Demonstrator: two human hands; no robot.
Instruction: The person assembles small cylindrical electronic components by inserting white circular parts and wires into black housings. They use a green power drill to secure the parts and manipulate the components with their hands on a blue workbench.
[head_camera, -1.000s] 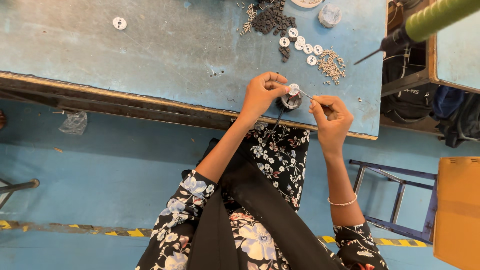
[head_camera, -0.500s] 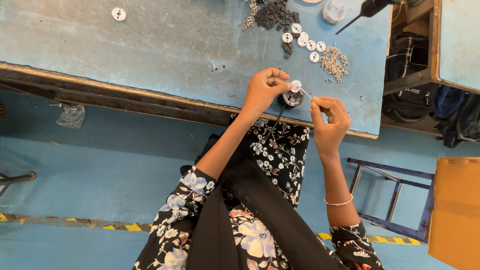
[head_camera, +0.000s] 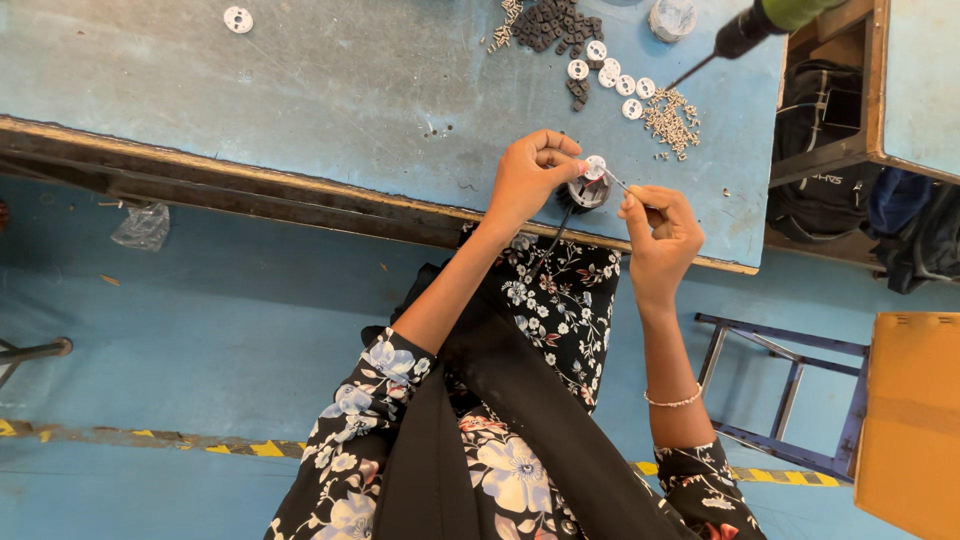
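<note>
Blue paint, worn and scratched, covers the workbench (head_camera: 330, 90) we sit at, with a blue floor (head_camera: 220, 320) below its near edge. Our left hand (head_camera: 530, 180) rests on the bench close to that edge, its fingers curled around a small round black part (head_camera: 585, 193) capped by a white disc (head_camera: 596, 166); the thumb and fingertips press against the part's side and top. A thin dark cord (head_camera: 553, 240) runs from the part down toward our lap. Our right hand (head_camera: 660, 225) is just beside it, off the right side of the part, fingers pinched together on a thin wire or pin (head_camera: 617, 181) whose tip reaches the white disc. Farther up the bench lie a row of loose white discs (head_camera: 610, 75), a heap of small black pieces (head_camera: 552, 20) and a scatter of tiny pale screws (head_camera: 672, 118). One more white disc (head_camera: 238, 19) sits alone far to the left. A power screwdriver (head_camera: 745, 35) with a green body hangs over the bench's right end, its bit pointing down at the screws. A yellow crate (head_camera: 905, 420) stands at the lower right beside a metal stool frame (head_camera: 780, 390).
</note>
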